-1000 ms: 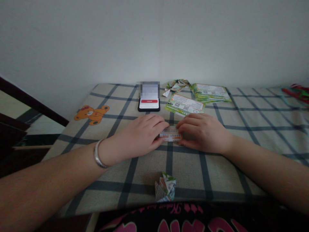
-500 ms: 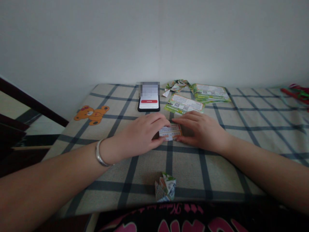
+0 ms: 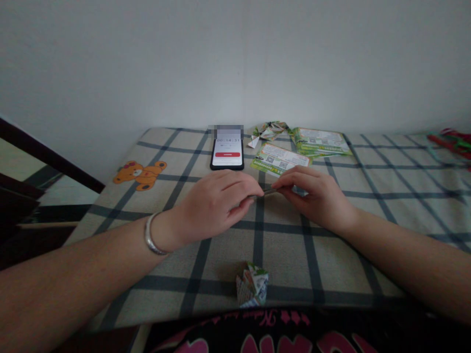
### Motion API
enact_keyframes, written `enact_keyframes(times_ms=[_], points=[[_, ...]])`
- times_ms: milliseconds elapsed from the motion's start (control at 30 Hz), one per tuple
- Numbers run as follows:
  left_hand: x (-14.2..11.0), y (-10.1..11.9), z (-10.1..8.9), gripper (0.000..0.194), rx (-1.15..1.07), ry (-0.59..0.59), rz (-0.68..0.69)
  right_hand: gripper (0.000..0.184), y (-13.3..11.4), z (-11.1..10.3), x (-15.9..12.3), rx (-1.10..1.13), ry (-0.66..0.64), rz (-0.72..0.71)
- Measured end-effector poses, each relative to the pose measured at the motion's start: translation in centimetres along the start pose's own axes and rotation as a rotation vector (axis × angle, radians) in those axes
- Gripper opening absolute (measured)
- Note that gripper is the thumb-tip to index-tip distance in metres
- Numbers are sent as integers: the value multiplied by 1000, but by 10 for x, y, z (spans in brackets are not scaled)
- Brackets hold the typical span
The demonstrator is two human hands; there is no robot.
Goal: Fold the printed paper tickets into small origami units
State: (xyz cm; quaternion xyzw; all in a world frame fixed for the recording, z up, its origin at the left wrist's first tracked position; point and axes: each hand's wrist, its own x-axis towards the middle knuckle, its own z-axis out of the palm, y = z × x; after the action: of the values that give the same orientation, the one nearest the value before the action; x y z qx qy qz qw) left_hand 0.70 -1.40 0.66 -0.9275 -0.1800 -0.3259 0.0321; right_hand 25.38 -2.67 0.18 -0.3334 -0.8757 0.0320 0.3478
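Between my hands a small folded paper [image 3: 270, 190] shows almost edge-on as a thin strip, raised off the cloth. My left hand [image 3: 221, 201], with a silver bangle at the wrist, pinches its left end between thumb and fingers. At its right end my right hand [image 3: 312, 193] holds it in a closed pinch. Just beyond lies a flat green and white printed leaflet [image 3: 281, 159]. Close to the table's front edge stands a folded paper piece [image 3: 252, 284] of similar printed paper.
A phone [image 3: 227, 152] with a lit timer screen lies near the wall. To its right are folded paper pieces [image 3: 270, 132] and a stack of leaflets [image 3: 322, 141]. A bear picture [image 3: 140, 175] is at left, a red and green item [image 3: 452, 144] far right, on checked cloth [image 3: 368, 220].
The folded paper has gone from lying face-up to being lifted and tilted edge-on. Fingers of both hands have closed on its ends, and the right hand has shifted slightly right.
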Motion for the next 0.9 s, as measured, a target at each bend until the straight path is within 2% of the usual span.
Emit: enact_keyframes(times_ms=[267, 467, 700, 900], points=[[0, -1, -1, 20, -20, -47, 32, 17, 4, 0, 1, 78, -28, 15], [1, -2, -3, 23, -29, -73, 25, 18, 7, 2, -1, 4, -15, -4], [1, -1, -4, 25, -29, -85, -35, 23, 5, -1, -2, -116, -6, -112], [0, -3, 0, 25, -13, -109, -87, 14, 0, -5, -1, -277, -75, -253]])
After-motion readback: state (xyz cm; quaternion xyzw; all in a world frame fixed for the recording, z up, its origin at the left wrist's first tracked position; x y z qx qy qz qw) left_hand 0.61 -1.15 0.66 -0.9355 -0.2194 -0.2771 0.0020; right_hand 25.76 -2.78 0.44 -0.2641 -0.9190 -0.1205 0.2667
